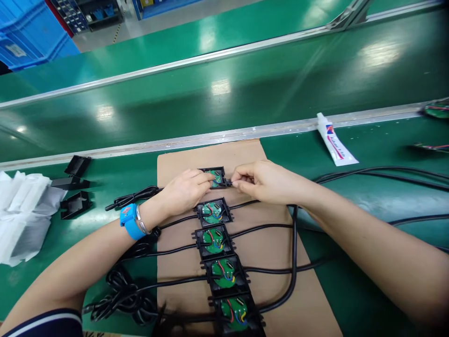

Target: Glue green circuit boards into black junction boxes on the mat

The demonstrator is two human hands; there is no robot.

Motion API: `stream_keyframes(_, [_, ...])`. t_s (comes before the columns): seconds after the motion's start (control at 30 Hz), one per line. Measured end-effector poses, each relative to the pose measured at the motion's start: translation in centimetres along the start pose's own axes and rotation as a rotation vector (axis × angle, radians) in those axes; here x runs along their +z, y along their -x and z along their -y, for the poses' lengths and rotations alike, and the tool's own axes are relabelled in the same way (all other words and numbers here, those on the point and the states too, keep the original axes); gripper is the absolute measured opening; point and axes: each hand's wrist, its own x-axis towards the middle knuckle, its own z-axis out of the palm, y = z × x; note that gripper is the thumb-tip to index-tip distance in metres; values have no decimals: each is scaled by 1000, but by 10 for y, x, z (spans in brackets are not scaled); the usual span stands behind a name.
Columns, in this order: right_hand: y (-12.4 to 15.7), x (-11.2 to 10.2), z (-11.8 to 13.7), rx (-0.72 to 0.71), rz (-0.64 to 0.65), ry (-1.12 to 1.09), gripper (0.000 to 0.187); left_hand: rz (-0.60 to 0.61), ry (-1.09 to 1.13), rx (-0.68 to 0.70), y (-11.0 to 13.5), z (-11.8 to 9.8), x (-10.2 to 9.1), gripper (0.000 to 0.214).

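At the far end of a row lies a black plastic case with a green circuit board inside. My left hand is closed over the case's left side, fingertips pressing at the board and partly hiding both. My right hand pinches a black cable where it meets the case's right end. Nearer to me, several more open cases form a column, each holding a round green board with coloured wires. Black cables leave them on both sides.
A cardboard sheet lies under the cases on the green bench. Coiled cables, black box parts and white wrapped packs are on the left. A white tube lies at right, before a metal rail.
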Motion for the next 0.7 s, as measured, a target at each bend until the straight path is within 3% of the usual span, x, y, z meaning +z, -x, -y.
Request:
stream_keyframes(0.17, [-6,20,-10,-226,-331,79,21,27,14,3,-2,1,-1,28])
stream_keyframes(0.23, [-9,25,-16,-292,-382,173,22,23,11,-2,-2,0,-1,28])
stream_keyframes(0.43, [-9,27,-23,-314,-333,430,28,73,-8,-77,-5,-3,-5,24])
stream_keyframes(0.7, [-10,24,1,-206,-152,670,27,139,-39,-95,-16,-13,-13,33])
